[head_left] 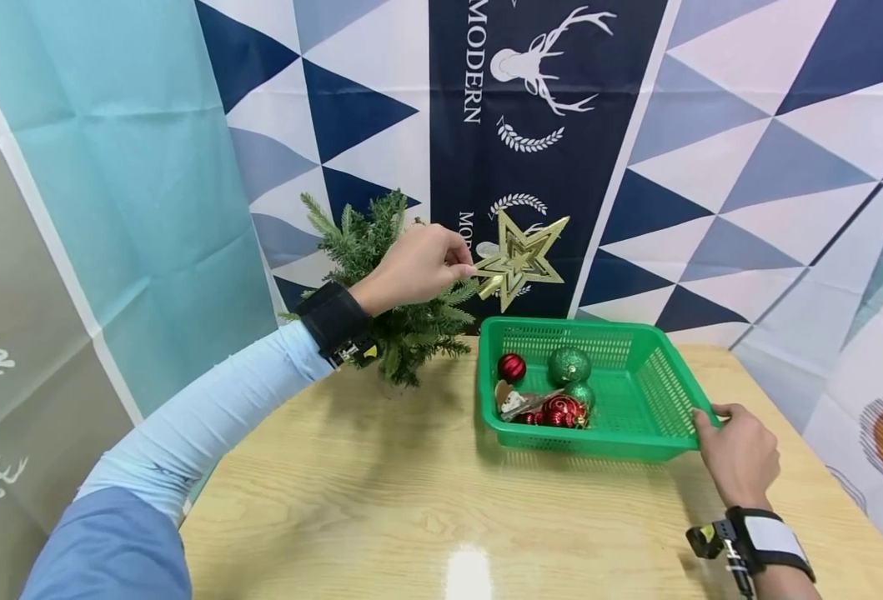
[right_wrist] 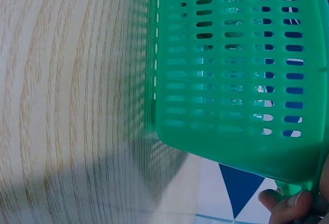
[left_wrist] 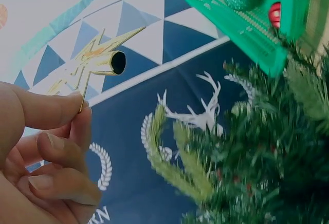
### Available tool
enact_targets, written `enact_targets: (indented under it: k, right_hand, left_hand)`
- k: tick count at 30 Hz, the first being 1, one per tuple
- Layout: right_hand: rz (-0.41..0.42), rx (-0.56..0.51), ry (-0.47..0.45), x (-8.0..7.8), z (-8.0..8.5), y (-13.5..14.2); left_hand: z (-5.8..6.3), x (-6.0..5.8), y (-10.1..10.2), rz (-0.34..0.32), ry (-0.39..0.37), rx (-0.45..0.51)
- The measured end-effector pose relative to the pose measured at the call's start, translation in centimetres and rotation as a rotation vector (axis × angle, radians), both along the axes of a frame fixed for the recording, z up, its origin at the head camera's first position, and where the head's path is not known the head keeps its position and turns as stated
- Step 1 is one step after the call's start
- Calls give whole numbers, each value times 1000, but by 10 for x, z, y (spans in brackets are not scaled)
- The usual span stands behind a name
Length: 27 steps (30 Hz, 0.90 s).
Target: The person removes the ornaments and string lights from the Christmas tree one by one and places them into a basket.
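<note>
My left hand pinches one point of a gold star tree topper between thumb and fingertips, beside the upper part of a small artificial Christmas tree. In the left wrist view the topper's hollow tube faces the camera. My right hand grips the near right corner of a green plastic basket, thumb over the rim. Inside the basket lie red baubles and green glitter baubles, gathered toward its left side.
The basket stands on a light wooden table, right of the tree. Patterned cloth with triangles and deer heads hangs close behind both. A small clear packet lies among the baubles.
</note>
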State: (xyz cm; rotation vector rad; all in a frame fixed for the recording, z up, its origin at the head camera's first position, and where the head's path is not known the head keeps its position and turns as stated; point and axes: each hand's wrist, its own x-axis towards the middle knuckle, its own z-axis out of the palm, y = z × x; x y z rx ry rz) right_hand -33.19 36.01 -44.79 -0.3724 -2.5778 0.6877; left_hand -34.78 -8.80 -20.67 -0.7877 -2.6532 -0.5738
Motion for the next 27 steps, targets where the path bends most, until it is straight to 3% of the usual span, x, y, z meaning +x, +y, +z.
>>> enact_targets:
  k: [7,15,27]
  right_hand:
    - [-18,11,-4,2,-1,1]
    - [-19,22,20,1,-1,-2]
    - [-26,27,24,0,-1,-4]
  left_hand:
    - [-12,-2,12,-65,5,-3]
    - [-21,-3,19,-46,-36,-4]
    - [-38,-6,33,-78,-102,-49]
